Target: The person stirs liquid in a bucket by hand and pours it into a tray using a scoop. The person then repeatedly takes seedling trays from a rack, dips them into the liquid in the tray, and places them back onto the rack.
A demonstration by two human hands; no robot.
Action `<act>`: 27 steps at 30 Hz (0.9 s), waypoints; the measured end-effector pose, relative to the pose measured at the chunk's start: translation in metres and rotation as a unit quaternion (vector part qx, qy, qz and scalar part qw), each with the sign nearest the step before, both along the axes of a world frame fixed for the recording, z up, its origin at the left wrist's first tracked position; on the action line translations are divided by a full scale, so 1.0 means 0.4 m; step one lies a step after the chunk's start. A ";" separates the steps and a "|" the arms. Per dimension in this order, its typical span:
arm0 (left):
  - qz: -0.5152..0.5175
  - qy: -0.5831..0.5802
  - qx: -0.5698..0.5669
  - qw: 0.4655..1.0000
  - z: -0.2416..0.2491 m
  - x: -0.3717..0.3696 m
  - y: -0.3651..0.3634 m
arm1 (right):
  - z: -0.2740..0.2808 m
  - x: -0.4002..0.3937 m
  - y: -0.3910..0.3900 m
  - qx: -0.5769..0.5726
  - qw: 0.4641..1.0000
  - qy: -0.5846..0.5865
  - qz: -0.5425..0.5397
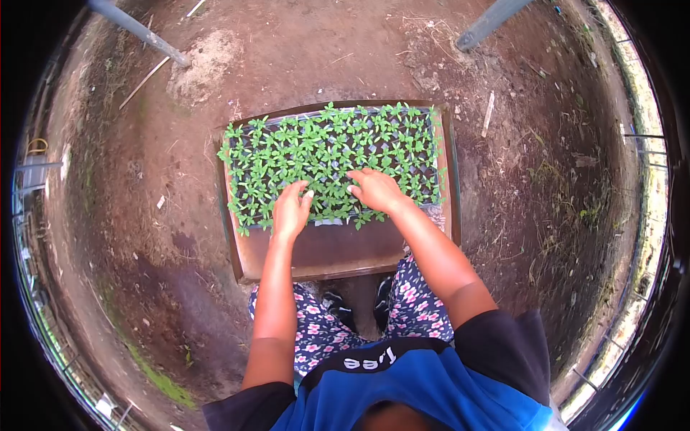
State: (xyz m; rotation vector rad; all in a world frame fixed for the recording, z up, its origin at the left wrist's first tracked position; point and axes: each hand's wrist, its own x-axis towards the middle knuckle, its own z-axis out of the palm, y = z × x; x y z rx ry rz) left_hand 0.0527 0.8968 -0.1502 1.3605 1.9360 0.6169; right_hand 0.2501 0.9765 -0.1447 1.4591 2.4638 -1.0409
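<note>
A black seedling tray (435, 129) full of small green seedlings (327, 144) rests on a shallow, wood-edged table (323, 251). Over the front middle of the tray, my left hand (289, 210) is among the leaves, its thumb and fingers apart and slightly curled. To its right, my right hand (379, 191) reaches in over the seedlings, thumb and forefinger apart. Both hands touch or nearly touch the leaves, and I see nothing held in either. Leaves partly hide the fingertips.
Bare brown soil (172, 237) surrounds the table. Two grey posts (496, 23) rise from the ground beyond it, left and right. A pale stick (489, 113) lies on the soil at the right. My dark shoes (338, 309) are just below the table's front edge.
</note>
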 end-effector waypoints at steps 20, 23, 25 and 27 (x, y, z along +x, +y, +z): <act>0.004 0.012 0.018 1.000 -0.014 -0.008 -0.010 | 0.005 -0.042 -0.002 0.001 0.998 -0.025 0.050; 0.006 0.007 0.025 1.000 -0.013 -0.010 -0.013 | -0.002 -0.042 -0.004 0.017 0.998 -0.019 0.051; 0.011 -0.002 0.024 1.000 -0.012 -0.010 -0.015 | 0.003 -0.043 -0.009 0.017 0.998 -0.029 0.049; 0.009 0.000 0.020 1.000 -0.009 -0.011 -0.013 | 0.016 -0.048 -0.006 0.011 0.998 -0.032 0.049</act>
